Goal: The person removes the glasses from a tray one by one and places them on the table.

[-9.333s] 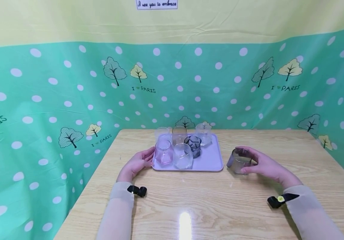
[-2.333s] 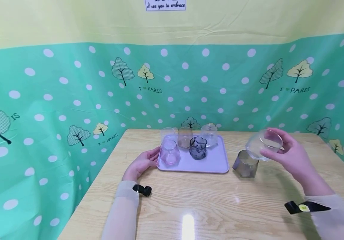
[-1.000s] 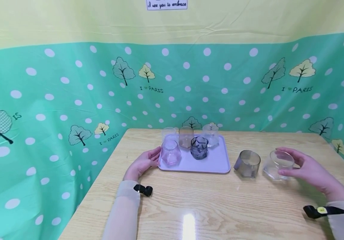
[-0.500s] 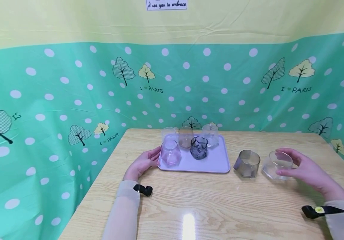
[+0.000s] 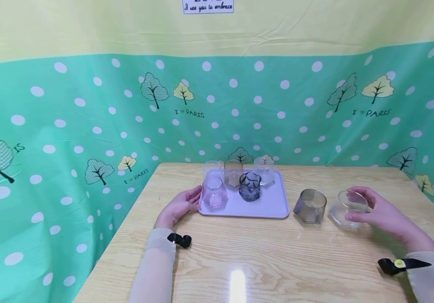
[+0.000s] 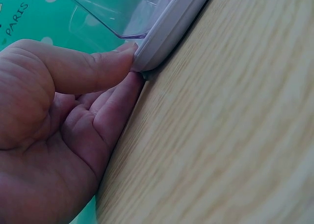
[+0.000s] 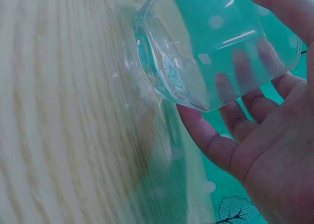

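Note:
At the right of the table my right hand (image 5: 387,216) holds a clear drinking glass (image 5: 340,212), thumb on the near side and fingers round the far side. In the right wrist view, this glass (image 7: 216,42) has its thick base down at the wooden surface. Just left of it stands a smoky grey glass (image 5: 310,207). My left hand (image 5: 179,207) pinches the left edge of the lilac tray (image 5: 266,206); the left wrist view shows the thumb on the rim (image 6: 162,42) and fingers beneath. A pink glass (image 5: 215,193) stands on the tray near that hand.
Also on the tray are a dark faceted glass (image 5: 250,187), a brownish glass (image 5: 234,173), and clear glasses at back right (image 5: 264,170) and back left (image 5: 212,168). Behind the wooden table (image 5: 277,261) hangs a green dotted curtain (image 5: 273,139).
My right hand has let go of the smoky glass, lifted the clear glass off the tray's front and brought it down right of the smoky one, then slightly leftward. My left hand stays at the tray.

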Demonstrator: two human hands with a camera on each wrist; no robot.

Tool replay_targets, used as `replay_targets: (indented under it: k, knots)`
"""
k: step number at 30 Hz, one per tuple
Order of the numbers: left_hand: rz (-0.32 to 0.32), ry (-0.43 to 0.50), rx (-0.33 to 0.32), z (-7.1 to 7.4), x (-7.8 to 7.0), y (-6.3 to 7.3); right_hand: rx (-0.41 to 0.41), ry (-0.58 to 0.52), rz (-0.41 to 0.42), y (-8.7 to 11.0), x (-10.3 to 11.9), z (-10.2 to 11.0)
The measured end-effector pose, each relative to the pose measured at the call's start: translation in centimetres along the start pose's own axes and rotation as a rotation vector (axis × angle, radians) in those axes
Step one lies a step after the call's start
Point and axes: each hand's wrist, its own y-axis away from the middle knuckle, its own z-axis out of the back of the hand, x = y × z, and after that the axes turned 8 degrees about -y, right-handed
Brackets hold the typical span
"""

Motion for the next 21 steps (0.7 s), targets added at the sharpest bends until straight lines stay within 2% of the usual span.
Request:
replay_targets:
  k: [21]
  knots:
    - [-0.003, 0.016, 0.002, -0.14, -0.01, 0.01, 0.011, 0.017, -0.042, -0.14, 0.97, -0.67]
